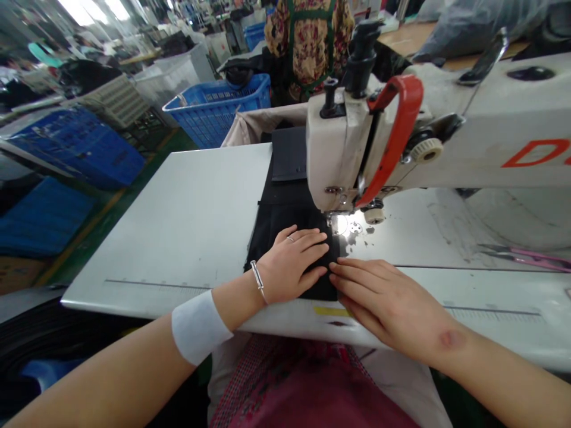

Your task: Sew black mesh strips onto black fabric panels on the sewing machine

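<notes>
A black fabric piece (285,202) lies on the white sewing table (187,220), running under the head of a white sewing machine (352,142) with a red guard. My left hand (294,261) lies flat on the fabric just in front of the lit needle area (341,224), fingers spread; it wears a ring and a silver bracelet. My right hand (388,300) rests flat beside it, its fingertips touching the fabric's right edge near the needle plate.
Pink-handled scissors (526,257) lie on the table at the right. A blue plastic basket (220,107) stands beyond the table's far edge, with more blue crates at the left. A person in a floral top (307,41) stands behind the machine.
</notes>
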A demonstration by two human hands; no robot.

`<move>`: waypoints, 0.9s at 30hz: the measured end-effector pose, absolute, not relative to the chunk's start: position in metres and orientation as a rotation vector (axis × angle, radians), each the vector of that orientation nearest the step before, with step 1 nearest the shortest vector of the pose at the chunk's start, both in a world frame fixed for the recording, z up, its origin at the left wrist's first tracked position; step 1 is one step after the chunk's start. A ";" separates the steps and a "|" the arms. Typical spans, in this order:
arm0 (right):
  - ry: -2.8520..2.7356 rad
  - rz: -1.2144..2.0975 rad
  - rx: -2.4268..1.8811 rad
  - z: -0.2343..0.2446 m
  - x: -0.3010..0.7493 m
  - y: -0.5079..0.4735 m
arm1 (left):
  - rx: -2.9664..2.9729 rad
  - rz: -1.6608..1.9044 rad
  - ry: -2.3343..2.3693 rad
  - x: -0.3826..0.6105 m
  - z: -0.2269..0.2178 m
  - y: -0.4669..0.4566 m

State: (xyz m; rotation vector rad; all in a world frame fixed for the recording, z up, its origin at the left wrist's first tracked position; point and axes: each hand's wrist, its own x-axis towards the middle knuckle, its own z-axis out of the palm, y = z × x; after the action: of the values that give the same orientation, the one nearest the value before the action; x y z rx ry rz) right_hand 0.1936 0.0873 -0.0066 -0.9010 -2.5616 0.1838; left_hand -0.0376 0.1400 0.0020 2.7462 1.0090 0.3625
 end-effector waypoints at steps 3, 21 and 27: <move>-2.571 0.194 -0.936 -0.007 0.193 0.093 | 2.746 0.380 1.008 -0.037 0.001 0.148; -2.649 0.128 -0.971 -0.006 0.195 0.133 | 2.770 0.461 1.027 -0.034 -0.004 0.189; -2.574 0.136 -0.947 -0.012 0.196 0.141 | 3.011 0.618 0.831 -0.037 -0.002 0.181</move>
State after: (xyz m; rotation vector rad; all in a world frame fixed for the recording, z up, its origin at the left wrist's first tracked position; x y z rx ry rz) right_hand 0.1959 0.1410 -0.0121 -0.9468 -2.5737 0.1356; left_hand -0.0372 0.1809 -0.0022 3.0112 0.8310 0.6176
